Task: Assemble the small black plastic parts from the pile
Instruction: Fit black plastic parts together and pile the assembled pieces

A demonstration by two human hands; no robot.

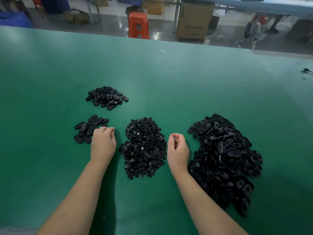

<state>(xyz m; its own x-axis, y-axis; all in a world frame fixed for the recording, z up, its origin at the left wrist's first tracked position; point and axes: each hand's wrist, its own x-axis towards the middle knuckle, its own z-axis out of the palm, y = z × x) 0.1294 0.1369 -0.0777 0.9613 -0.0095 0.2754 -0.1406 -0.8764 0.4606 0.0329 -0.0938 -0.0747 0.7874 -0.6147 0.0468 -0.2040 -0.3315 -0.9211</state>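
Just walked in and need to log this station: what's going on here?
A person is working at a green table with four heaps of black plastic parts. The left hand rests at the small pile of oval pieces. The right hand, fingers loosely curled and seemingly empty, hovers between the middle pile of tiny round pieces and the big pile of slotted ovals. Another small pile sits farther back.

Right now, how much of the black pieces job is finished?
Done, it seems: two small heaps of black oval plastic parts at the left. In hand: nothing visible; the left hand rests by one heap, the right hand hovers. Left: the big pile of oval shells and round pieces.
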